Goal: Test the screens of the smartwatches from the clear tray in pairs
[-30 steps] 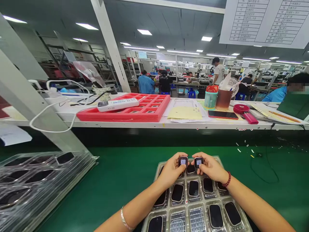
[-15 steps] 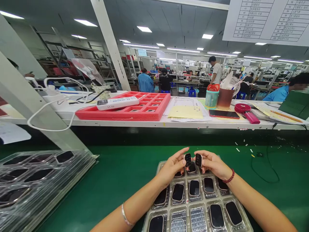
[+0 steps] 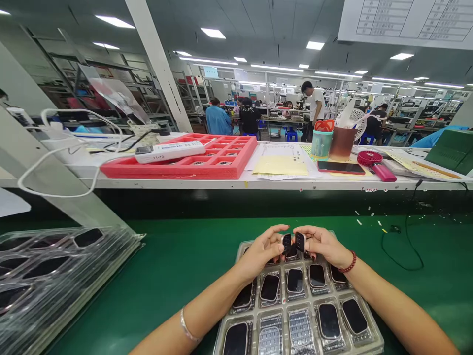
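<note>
A clear plastic tray (image 3: 374,331) lies on the green belt in front of me, its pockets filled with several small black-screened watch bodies. Over the tray's far row, my left hand (image 3: 260,251) pinches one watch body (image 3: 286,243) turned on edge. My right hand (image 3: 325,245) grips a second watch body (image 3: 300,241), also on edge, close beside the first. The two pieces nearly touch between my fingertips. A red bead bracelet is on my right wrist, a silver bangle on my left.
A stack of clear trays (image 3: 55,276) with dark pieces lies at the left. On the white shelf behind stand a red foam tray (image 3: 192,165), a white power strip (image 3: 168,151), papers (image 3: 283,165), cups (image 3: 334,140), a phone (image 3: 340,167) and a pink fan (image 3: 375,165). Other people work far behind.
Both watch bodies turned from facing me, with their code labels showing, to edge-on and were brought closer together. My view shifted slightly, so the tray sits a little lower-left.
</note>
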